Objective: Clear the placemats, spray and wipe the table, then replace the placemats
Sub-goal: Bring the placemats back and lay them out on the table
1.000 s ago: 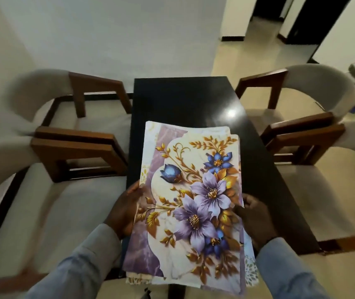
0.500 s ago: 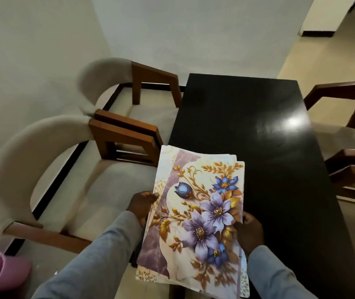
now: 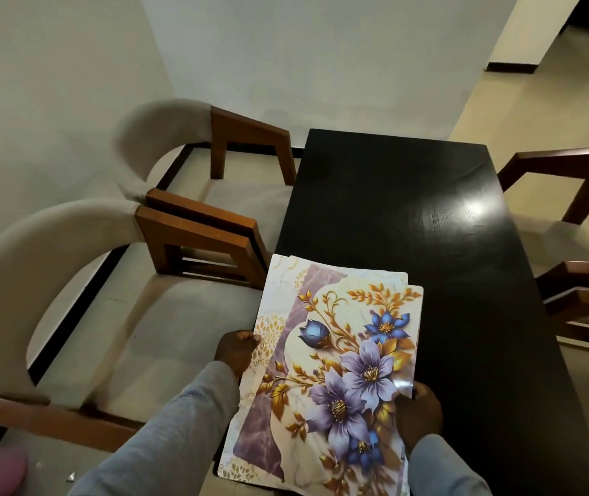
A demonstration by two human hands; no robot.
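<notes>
I've got the mats [image 3: 325,356] stacked, held over the near left corner of the table [image 3: 428,216]. Left hand [image 3: 235,349] pinches the left edge, right hand [image 3: 418,409] grips the right edge. Risk: stack is misaligned and looks glossy, so a tilt could slide mats out. No containers holding anything in view.

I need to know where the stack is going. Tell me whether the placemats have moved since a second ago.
Yes. The placemats, held in both hands, have shifted left against the table: they now overhang its left edge toward the near chair.
</notes>
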